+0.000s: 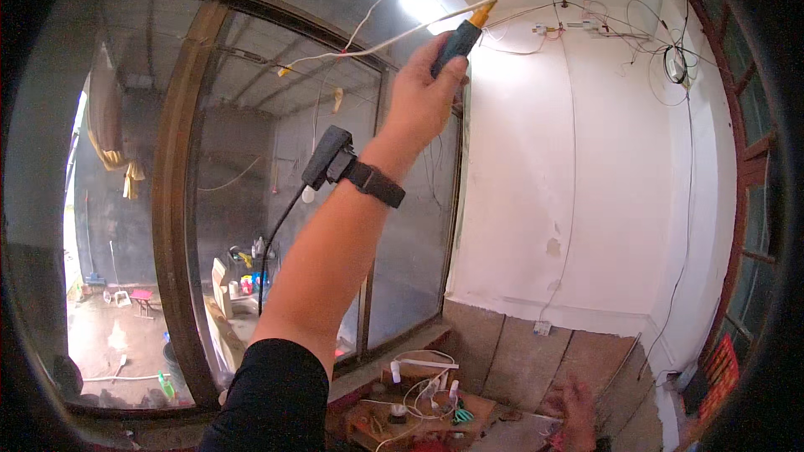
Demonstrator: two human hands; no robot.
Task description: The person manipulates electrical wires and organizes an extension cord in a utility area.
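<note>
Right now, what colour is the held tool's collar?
The collar on the held tool is yellow-orange; the head view shows it.

White cable (377, 47) is crossing 12 o'clock, crowding left hand (425, 88) at its 9 o'clock. Window post (177, 192) and glass (419, 243) are walling off 9 o'clock. Clear air is opening before white wall (511, 192) at 3 o'clock, only thin wire (573, 192) running down. Wire tangle (675, 63) is cluttering 2 o'clock. Wooden table (435, 428) and looped lead (405, 400) are blocking low passage at 6 o'clock, beside right hand (575, 412).
</note>
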